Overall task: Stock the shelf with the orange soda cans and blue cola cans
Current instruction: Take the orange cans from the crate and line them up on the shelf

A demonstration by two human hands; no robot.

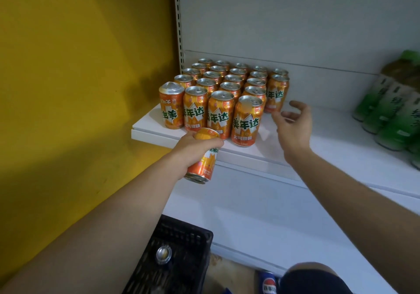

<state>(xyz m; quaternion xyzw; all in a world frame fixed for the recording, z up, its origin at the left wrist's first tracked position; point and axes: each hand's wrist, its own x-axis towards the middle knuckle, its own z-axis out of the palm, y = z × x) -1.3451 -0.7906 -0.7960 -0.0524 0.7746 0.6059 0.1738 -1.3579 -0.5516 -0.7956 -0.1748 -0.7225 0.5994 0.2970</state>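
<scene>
I start with the white shelf point(318, 148) and the block of orange cans point(227, 89) standing on it, which I take as my marker. The cans stand in tight rows hard against the shelf's left end with their labels forward. I judge this is done to face the stock and keep the board right of the block free for the cola. Well to the right of the block stand green bottles point(391, 112). Below the block, toward me, sits a black crate point(181, 237), probably the supply, with one can top point(163, 254) showing inside.

The right hand point(293, 121) hovers just right of the block's front row, its fingers point(297, 104) loose and spread, grasping nothing; I judge it is ready to steady the row. The left hand point(193, 148) is just below the block's front edge, its fingers point(216, 142) wrapped round the upper part of an orange can point(204, 164). That can tilts in front of the shelf lip and is not yet set down.

The front-left can point(171, 106) of the block stands upside down. A blue cola can point(269, 283) sits far below the block.
</scene>
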